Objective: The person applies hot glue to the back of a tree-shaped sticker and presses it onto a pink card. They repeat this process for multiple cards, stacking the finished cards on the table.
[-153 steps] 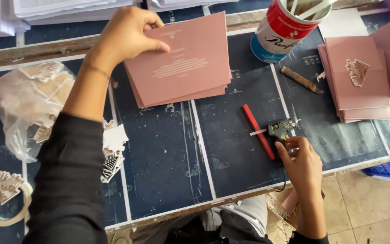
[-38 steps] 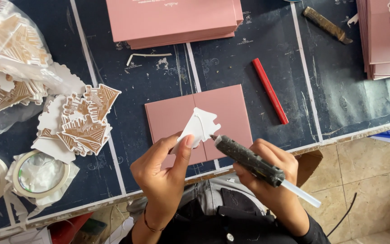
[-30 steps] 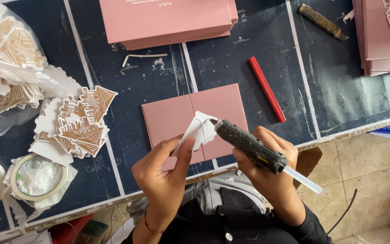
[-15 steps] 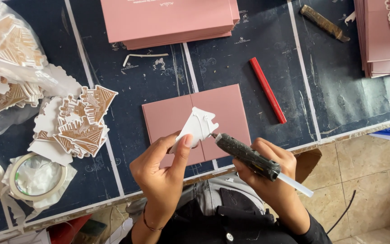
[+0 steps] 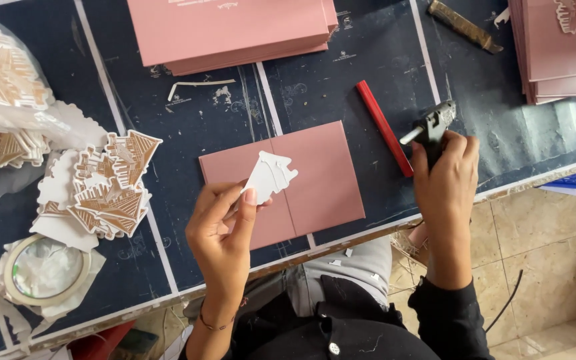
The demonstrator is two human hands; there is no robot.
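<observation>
While my left hand (image 5: 225, 227) is pinching the white cutout (image 5: 269, 177), tip pointing up-right, my right hand (image 5: 447, 179) is gripping the glue gun (image 5: 430, 128), its handle hidden.

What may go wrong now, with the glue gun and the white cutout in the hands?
1. The glue gun in the right hand points toward the red stick; a drip might land there or on the dark mat.
2. The left hand pinches the white cutout by one edge over the pink card; it may land crooked.
</observation>
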